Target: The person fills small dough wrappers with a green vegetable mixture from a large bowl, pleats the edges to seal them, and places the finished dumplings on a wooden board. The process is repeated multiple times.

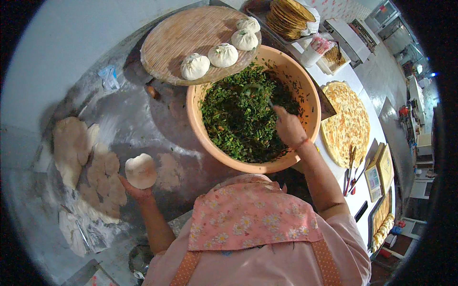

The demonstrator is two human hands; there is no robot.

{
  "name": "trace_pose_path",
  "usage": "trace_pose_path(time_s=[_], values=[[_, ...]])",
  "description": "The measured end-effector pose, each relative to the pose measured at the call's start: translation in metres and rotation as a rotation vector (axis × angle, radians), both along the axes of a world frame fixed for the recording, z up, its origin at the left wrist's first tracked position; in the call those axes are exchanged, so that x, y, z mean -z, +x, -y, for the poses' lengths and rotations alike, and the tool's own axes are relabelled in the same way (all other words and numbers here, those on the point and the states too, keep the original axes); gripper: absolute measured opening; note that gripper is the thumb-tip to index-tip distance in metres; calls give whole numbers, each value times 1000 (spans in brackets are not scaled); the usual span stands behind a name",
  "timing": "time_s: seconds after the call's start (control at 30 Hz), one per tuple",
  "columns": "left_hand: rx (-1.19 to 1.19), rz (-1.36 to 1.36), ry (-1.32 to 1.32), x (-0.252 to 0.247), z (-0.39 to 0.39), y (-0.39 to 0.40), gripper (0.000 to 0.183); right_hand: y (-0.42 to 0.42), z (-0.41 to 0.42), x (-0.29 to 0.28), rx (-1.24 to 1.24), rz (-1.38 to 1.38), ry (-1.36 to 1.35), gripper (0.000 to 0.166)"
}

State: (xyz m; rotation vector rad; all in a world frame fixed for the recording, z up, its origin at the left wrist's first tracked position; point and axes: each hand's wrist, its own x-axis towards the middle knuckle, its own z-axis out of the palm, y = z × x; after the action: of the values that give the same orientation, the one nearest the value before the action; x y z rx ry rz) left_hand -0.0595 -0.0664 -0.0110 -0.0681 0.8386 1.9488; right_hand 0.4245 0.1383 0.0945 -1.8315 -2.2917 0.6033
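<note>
A round, flat dough wrapper [140, 171] rests on my left hand [139, 192], over the floured worktop. My right hand [290, 129] reaches into a large orange plastic basin [197, 130] and grips the handle of a spoon [271, 103]. The spoon's head is hard to make out among the chopped green filling [234, 132]. Beyond the basin's far left rim, a round slatted tray [186, 35] carries several pleated buns, among them a white bun [195, 67] close to its near edge.
Several flattened dough wrappers [103, 171] overlap on the left, beside a larger dough piece [68, 143]. To the right are a big browned flatbread [346, 125], tongs [350, 168] and a tray of baked goods [380, 221]. A stack of brown flat rounds [290, 18] stands at the back.
</note>
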Motion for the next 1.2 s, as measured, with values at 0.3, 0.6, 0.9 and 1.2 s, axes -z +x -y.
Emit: trace_pose_path(time_s=[0.3,0.6,0.9,1.2], values=[[379,74,15,-50,-58,116,85,-19,-26,42,-152,195,-160,41],[540,42,87,-97,-91,163,68,21,-51,-12,308,149,-41,42],[653,113,247,-88,-144,195,56,12,-8,-41,-75,-75,-201,41],[599,51,158,-86,-144,203,61,-13,-116,56,-306,199,-285,44]])
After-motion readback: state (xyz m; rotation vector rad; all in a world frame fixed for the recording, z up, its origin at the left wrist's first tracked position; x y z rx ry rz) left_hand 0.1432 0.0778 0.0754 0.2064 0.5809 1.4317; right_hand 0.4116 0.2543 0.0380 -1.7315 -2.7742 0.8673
